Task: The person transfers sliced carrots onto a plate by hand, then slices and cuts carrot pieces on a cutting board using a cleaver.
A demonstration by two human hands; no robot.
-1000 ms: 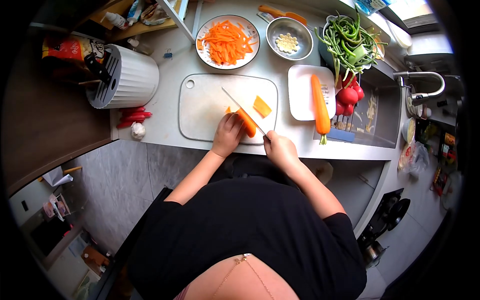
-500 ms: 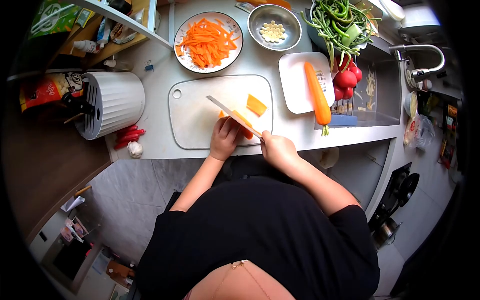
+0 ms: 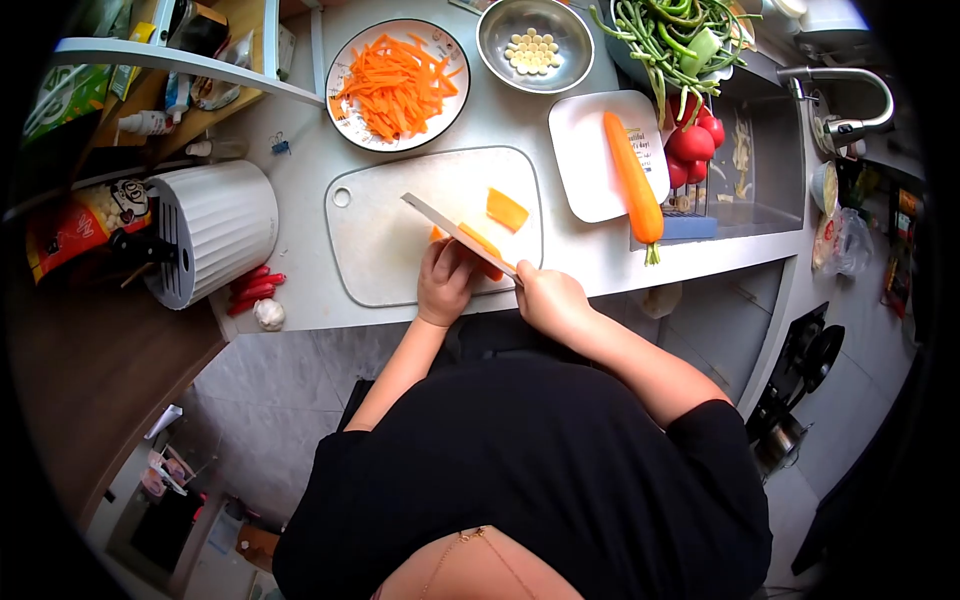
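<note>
My right hand [image 3: 550,300] grips a kitchen knife [image 3: 432,213] by its handle, which the fingers hide. The blade slants up and left over the white cutting board [image 3: 375,265]. Under and beside the blade lies a piece of carrot [image 3: 480,239], with my left hand [image 3: 445,283] closed on it, fingertips curled near the blade. Another thick cut carrot piece [image 3: 507,209] rests on the board to the upper right, apart from both hands. Beyond the board stands a plate [image 3: 342,122] heaped with carrot strips [image 3: 398,88].
Right of the board, a whole carrot [image 3: 633,178] lies across a white tray [image 3: 575,160]. A metal bowl [image 3: 488,72] holds pale round slices. Green beans [image 3: 680,40], red tomatoes [image 3: 690,145] and the sink [image 3: 770,190] are farther right. A knife block [image 3: 225,230], red chillies [image 3: 256,288] and garlic [image 3: 269,314] stand left.
The whole view has shifted slightly, so the counter things appear a little farther left. Both hands keep about the same place on the board, knife and carrot piece still held.
</note>
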